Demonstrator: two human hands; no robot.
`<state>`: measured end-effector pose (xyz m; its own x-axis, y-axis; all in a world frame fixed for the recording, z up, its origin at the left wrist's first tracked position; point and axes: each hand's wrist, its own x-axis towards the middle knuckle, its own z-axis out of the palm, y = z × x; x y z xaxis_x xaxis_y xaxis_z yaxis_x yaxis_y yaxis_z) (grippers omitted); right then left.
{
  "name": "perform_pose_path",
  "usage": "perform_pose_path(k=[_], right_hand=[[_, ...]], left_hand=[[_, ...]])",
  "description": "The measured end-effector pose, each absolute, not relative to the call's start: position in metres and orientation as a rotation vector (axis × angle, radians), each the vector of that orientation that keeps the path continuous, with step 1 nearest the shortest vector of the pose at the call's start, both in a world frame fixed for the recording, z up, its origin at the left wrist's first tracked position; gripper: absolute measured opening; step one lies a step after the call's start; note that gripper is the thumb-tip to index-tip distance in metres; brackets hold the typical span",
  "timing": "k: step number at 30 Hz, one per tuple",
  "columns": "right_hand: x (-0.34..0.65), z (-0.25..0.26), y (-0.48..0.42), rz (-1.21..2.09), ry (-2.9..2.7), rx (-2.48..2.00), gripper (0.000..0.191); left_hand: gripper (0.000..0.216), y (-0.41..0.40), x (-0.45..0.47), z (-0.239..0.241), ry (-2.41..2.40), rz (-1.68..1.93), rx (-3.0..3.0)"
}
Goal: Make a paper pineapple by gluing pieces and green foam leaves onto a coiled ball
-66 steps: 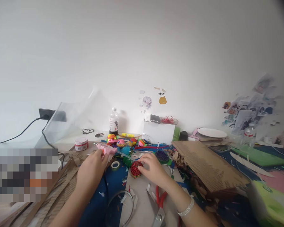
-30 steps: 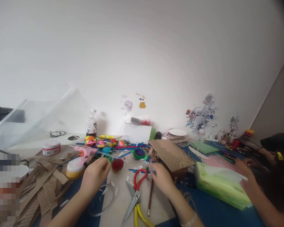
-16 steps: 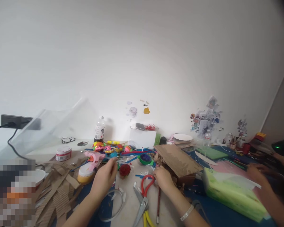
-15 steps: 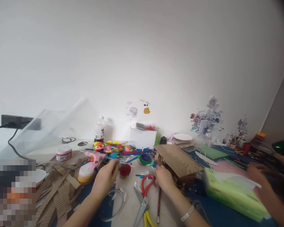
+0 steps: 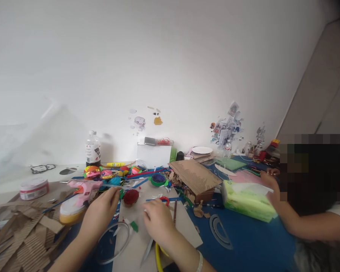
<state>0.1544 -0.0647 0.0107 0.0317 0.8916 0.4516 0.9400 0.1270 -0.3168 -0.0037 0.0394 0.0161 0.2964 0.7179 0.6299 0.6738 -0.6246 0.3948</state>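
Note:
My left hand (image 5: 102,207) is closed, fingertips pressed together beside a red coiled paper cup (image 5: 131,197). A small green piece (image 5: 121,194) shows at its fingertips; whether it is gripped is unclear. My right hand (image 5: 158,219) hovers over the scissors (image 5: 158,257), covering their middle, with its fingers loosely bent and a small gap by the thumb. The scissors' red handle (image 5: 164,200) and yellow part peek out around it. A green scrap (image 5: 134,226) lies on the grey board (image 5: 127,245) between my hands. Behind stands a blue-and-green coiled paper cup (image 5: 158,180).
Left are cardboard strips (image 5: 31,241), a pink glue gun (image 5: 85,190), a white-lidded tub (image 5: 70,209) and a tape roll (image 5: 115,241). Right are corrugated cardboard (image 5: 197,175), a protractor (image 5: 220,231) and a green tissue pack (image 5: 248,202). Another person's arm (image 5: 283,211) reaches in at right.
The view has turned right. My right hand has moved left, off the red handle's side and over the scissors. A green scrap now shows on the board, and a green piece by my left fingertips.

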Motion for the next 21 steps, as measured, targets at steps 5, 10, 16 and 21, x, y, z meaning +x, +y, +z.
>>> perform_pose_path(k=[5,10,16,21], right_hand=[[0.193,0.012,-0.102,-0.119,-1.628,-1.811,0.023],[0.255,-0.007,-0.144,-0.315,-1.357,-2.031,0.024],[0.278,-0.033,-0.173,-0.291,-1.398,-2.005,0.025],[0.234,-0.066,-0.169,-0.314,-1.742,-1.711,0.02]], left_hand=[[0.021,0.034,-0.003,0.02,1.475,1.146,2.478],[0.025,0.026,0.001,0.023,1.566,0.994,2.568],[0.036,0.02,0.001,0.031,1.565,0.872,2.63],[0.03,0.017,0.004,0.026,1.473,0.783,2.731]])
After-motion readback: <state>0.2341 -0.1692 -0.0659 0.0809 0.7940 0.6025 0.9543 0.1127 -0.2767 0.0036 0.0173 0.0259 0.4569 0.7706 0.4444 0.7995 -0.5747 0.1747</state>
